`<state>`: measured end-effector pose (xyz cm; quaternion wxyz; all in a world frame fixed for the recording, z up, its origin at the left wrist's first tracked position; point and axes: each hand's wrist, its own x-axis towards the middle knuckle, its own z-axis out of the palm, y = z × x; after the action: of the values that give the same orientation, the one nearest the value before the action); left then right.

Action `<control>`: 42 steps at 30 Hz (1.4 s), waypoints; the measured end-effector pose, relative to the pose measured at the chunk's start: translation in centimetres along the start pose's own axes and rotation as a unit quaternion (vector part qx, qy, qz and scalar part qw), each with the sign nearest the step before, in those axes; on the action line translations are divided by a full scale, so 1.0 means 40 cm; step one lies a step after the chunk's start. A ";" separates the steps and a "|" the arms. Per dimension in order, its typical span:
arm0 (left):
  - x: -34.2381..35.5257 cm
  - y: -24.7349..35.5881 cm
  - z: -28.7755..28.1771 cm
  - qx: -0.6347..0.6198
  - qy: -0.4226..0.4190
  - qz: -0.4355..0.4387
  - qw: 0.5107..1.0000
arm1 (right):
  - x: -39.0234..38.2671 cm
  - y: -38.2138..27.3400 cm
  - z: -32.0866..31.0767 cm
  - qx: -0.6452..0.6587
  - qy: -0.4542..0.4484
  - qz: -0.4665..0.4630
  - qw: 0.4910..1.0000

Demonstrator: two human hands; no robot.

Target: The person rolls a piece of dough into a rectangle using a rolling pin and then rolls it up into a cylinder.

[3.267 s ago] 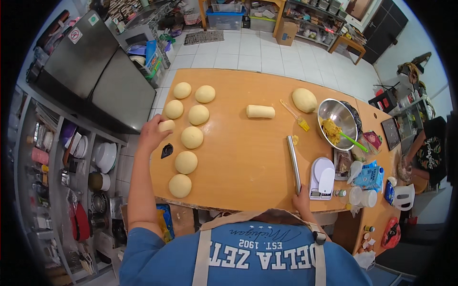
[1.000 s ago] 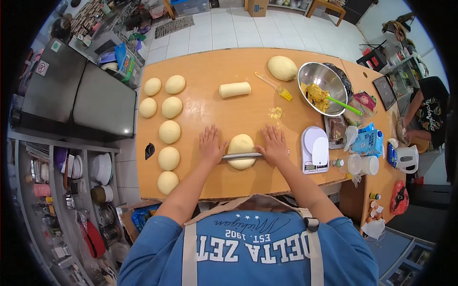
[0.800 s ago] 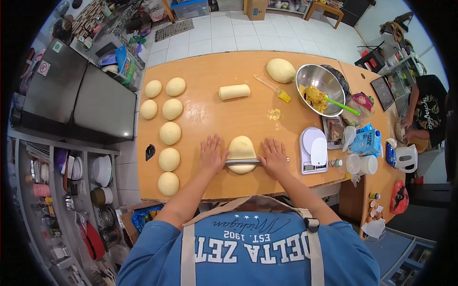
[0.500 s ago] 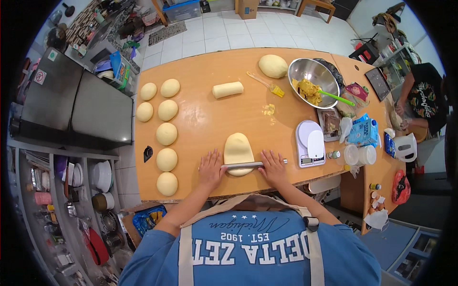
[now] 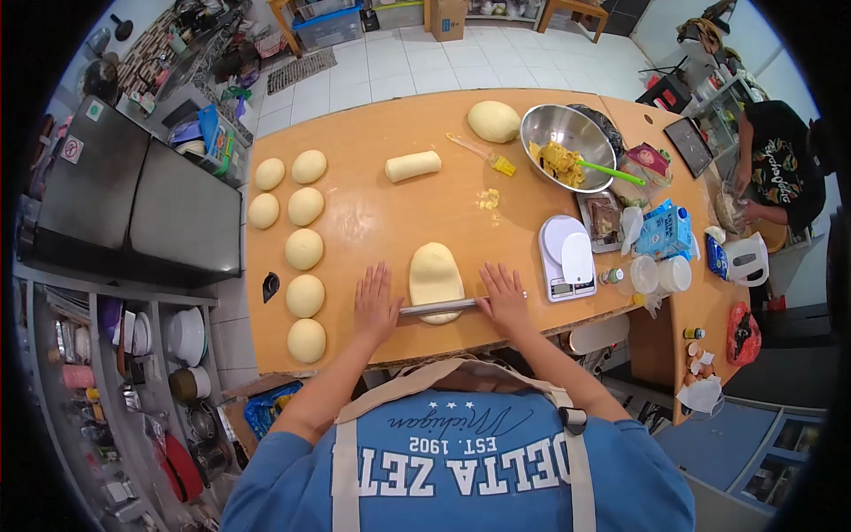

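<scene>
A flattened oval of pale dough point(image 5: 435, 270) lies on the table in front of me. A metal rolling pin point(image 5: 441, 308) crosses its near end. My left hand point(image 5: 378, 303) rests flat at the pin's left end, fingers stretched out. At the other end, my right hand point(image 5: 503, 301) lies over the pin with its fingers also extended and the pin's tip showing beyond it. Both palms partly hide the pin. Farther off is a rolled log of dough point(image 5: 413, 167). Several round dough balls point(image 5: 305, 249) line the table's left side.
A larger dough piece point(image 5: 494, 121), a pastry brush point(image 5: 483, 154) and a steel bowl point(image 5: 567, 133) of yellow filling with a green-handled utensil sit farther back. Right of me are a kitchen scale point(image 5: 567, 257), a carton point(image 5: 667, 230) and plastic tubs point(image 5: 674, 274). Another person point(image 5: 780, 168) works at far right.
My view has shifted slightly. Both hands have spread a little outward from the dough, showing more of the pin's left part. The pin still lies across the dough's near end.
</scene>
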<state>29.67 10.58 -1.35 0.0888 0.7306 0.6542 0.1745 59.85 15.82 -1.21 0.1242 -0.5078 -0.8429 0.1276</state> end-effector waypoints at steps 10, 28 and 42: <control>-0.145 0.028 0.032 0.045 -0.087 0.001 0.995 | -0.098 -0.011 0.022 -0.047 0.012 -0.066 0.997; 0.084 -0.075 0.059 0.032 -0.074 -0.066 0.995 | 0.176 0.004 0.011 -0.053 -0.032 0.024 0.998; 0.390 -0.162 0.032 0.063 0.032 -0.085 0.994 | 0.430 0.063 0.049 -0.082 0.054 0.055 0.994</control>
<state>25.46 26.93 -2.67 0.0363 0.6707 0.7260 0.1476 53.46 32.04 -2.55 0.1207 -0.5682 -0.8131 0.0373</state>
